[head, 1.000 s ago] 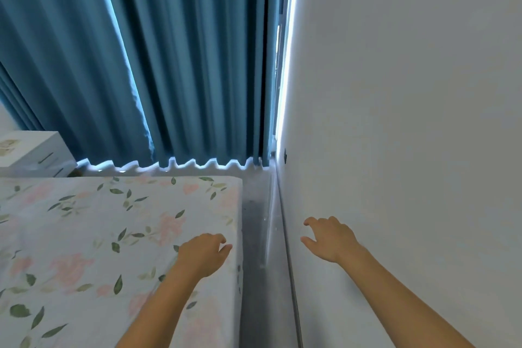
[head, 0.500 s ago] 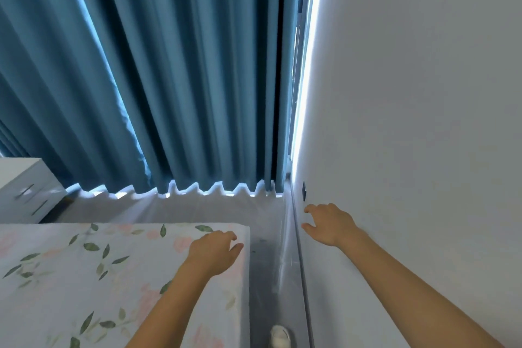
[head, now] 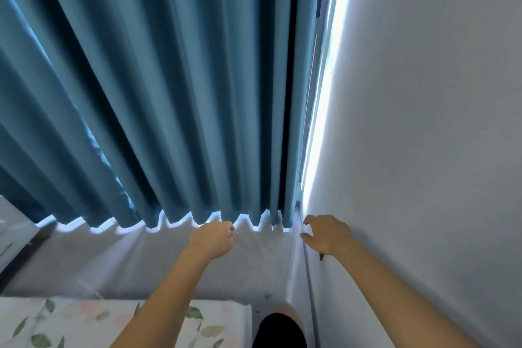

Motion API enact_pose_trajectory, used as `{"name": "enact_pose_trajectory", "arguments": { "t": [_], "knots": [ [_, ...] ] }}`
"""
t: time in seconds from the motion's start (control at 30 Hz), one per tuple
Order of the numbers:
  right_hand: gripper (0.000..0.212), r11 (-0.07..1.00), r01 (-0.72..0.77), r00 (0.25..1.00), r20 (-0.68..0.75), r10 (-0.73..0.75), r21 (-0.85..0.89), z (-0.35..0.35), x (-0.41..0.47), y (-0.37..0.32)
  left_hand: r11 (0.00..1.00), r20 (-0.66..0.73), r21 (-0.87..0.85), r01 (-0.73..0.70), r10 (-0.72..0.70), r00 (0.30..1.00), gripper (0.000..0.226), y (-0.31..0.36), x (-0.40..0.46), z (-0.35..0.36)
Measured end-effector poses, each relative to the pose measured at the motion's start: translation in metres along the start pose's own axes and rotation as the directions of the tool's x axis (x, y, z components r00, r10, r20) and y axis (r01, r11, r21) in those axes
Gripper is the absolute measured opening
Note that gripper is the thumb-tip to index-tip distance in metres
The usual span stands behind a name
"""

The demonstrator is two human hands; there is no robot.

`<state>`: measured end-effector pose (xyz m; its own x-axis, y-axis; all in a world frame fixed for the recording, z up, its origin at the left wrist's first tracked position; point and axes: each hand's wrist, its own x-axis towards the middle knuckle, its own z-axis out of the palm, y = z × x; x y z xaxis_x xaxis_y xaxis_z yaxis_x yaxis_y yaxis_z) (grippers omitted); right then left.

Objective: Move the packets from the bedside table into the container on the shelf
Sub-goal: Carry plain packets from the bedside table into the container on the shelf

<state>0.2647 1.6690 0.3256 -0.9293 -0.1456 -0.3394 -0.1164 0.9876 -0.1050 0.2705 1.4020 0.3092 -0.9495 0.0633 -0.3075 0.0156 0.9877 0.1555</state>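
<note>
Looking for the packets, the bedside table or the shelf container, I find none of them in the head view. What shows at the far left edge is only a pale, blurred sliver of something [head: 11,232] that I cannot identify.

Both arms reach forward, bare to above the elbow. The person's left hand [head: 213,239] hangs over the grey floor [head: 141,260], just below the hem of the curtain; its fingers are loosely curled downward and it has hold of nothing. The right hand [head: 327,233] is raised close to the white wall [head: 423,150], near the corner where wall and floor meet. Its fingers are spread and bent a little, thumb apart, gripping nothing; whether the fingertips touch the wall I cannot tell.

A teal curtain [head: 169,79] in deep folds fills most of the view, with bright daylight showing under its wavy hem and in a strip [head: 324,93] along its right edge beside the wall. At the bottom left lies the corner of a bed in a leaf-and-flower sheet [head: 70,322], with the left forearm passing above it. A knee and dark shorts [head: 278,330] show between the bed and the wall.
</note>
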Motion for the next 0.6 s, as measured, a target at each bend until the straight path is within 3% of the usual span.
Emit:
{"name": "enact_pose_trajectory", "arguments": {
  "t": [0.3, 0.47, 0.6],
  "knots": [
    [0.042, 0.992, 0.095, 0.995, -0.022, -0.097, -0.083, -0.064, 0.220, -0.047, 0.989, -0.026, -0.116, 0.091, -0.094, 0.995, 0.035, -0.063, 0.199, -0.058],
    [0.046, 0.954, 0.261, 0.965, 0.052, -0.256, -0.149, -0.107, 0.363, -0.126, 0.966, -0.034, -0.137, 0.221, -0.228, 0.973, 0.031, -0.145, 0.282, -0.094],
    [0.045, 0.889, 0.416, 0.908, 0.131, -0.397, -0.190, -0.131, 0.446, -0.209, 0.902, -0.008, -0.169, 0.396, -0.403, 0.915, 0.035, -0.231, 0.307, -0.116]
  ]
}}
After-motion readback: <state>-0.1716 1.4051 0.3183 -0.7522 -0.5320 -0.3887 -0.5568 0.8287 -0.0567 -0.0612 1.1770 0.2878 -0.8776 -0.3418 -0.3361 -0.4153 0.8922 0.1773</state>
